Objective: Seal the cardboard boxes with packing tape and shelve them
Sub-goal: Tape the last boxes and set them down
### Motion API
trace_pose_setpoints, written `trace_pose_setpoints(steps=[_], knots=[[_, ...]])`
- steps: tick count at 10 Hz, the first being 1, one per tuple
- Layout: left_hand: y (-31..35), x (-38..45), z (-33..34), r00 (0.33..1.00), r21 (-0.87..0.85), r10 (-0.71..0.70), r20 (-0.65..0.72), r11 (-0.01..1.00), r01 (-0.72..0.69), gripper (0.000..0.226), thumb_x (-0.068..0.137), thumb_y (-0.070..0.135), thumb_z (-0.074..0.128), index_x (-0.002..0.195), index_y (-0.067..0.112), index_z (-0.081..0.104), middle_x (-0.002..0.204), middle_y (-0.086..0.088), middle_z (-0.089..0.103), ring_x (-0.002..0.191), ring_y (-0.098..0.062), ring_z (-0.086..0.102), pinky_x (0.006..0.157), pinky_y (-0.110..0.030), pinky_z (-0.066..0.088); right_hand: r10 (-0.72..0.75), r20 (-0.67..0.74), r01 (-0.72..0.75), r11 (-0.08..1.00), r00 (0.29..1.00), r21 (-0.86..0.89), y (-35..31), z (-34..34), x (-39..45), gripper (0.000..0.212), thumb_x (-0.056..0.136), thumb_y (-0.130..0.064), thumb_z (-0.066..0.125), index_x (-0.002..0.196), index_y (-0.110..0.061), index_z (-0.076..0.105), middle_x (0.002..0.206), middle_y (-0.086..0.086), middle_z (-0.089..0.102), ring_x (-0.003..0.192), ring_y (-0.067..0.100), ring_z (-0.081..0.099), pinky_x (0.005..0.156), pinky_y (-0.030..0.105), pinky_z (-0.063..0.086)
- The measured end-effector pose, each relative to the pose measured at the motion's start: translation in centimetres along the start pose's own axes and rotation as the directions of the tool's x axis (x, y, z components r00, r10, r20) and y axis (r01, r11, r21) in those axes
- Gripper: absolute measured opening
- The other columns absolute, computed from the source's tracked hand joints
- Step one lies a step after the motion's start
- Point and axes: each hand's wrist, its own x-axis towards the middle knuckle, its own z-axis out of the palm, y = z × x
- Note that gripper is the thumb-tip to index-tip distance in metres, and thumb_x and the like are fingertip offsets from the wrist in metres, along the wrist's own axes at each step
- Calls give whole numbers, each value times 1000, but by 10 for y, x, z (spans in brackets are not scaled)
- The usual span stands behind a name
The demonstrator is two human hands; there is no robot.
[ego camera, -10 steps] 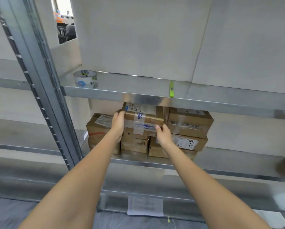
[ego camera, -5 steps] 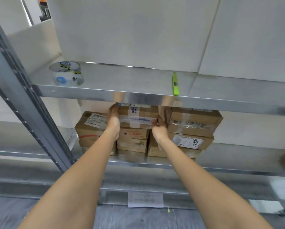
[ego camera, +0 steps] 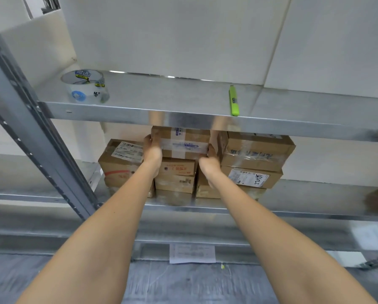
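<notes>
Fingers (ego camera: pixel 149 139) of both hands gripping taped box (ego camera: pixel 180 142)

I see even, bright, diffuse light with no hard shadows on the white wall panels. Small glare spots sit along the back of the upper metal shelf (ego camera: pixel 183 99), and its front lip mirrors my forearms as blurred tan streaks. Under that shelf the stacked boxes (ego camera: pixel 256 152) sit in softer shade. The wide lens bends the steel upright (ego camera: pixel 36 137) at left. The floor (ego camera: pixel 183 281) and lower frame edges smear with motion blur.
</notes>
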Motion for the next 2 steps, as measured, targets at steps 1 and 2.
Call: trace_pose_setpoints(steps=[1,2], knots=[[-7,-4,-4,999,-2,-11,31,1000,11,46,100,56,33,129,23,46,125,-9,58,113,-31,56,103,-54,43,-8,8,8,1000,1000,-10,0,-3,-3,58,99,-15,42,153,-30,26,140,8,49,97,20,51,79,31,43],[-5,-9,-7,999,4,-16,29,1000,16,42,101,49,36,136,28,43,129,-7,57,114,-29,55,103,-51,44,-35,6,35,998,999,-49,-4,-8,-9,63,98,-10,42,154,-28,21,148,6,42,113,26,50,84,29,41]])
